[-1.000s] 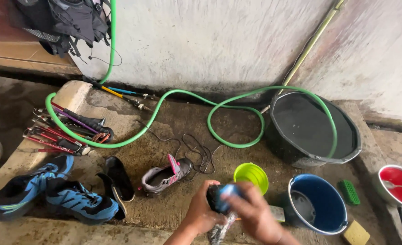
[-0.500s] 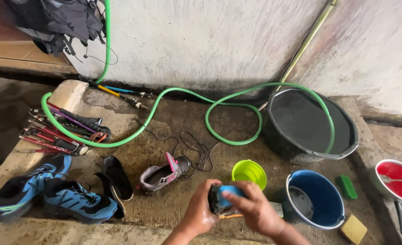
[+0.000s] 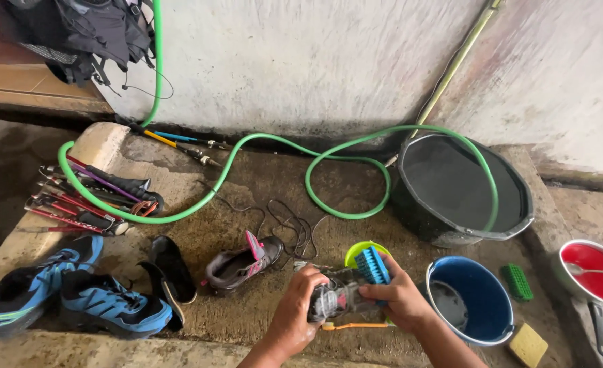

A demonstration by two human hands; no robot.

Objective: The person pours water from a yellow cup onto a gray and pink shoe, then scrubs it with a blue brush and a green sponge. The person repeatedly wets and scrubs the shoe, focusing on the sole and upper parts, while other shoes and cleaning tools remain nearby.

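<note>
My left hand (image 3: 296, 310) grips a grey and pink shoe (image 3: 335, 300) low in the middle of the head view. My right hand (image 3: 400, 296) holds a blue scrub brush (image 3: 372, 266) pressed on the shoe's upper side. A small lime green bowl (image 3: 357, 252) shows just behind the brush. The matching grey and pink shoe (image 3: 241, 262) lies on the wet concrete to the left, its laces spread out behind it.
A blue bucket (image 3: 475, 300) with water stands right of my hands, a big black tub (image 3: 461, 187) behind it fed by a green hose (image 3: 247, 146). A green brush (image 3: 517, 281), yellow sponge (image 3: 527, 344) and red basin (image 3: 596, 271) lie at the right. Blue shoes (image 3: 63, 293), black insoles (image 3: 172, 269) and trekking poles (image 3: 83, 197) lie left.
The shoe and both hands have come up slightly and nearer the green bowl. The blue brush is now plainly on top of the shoe.
</note>
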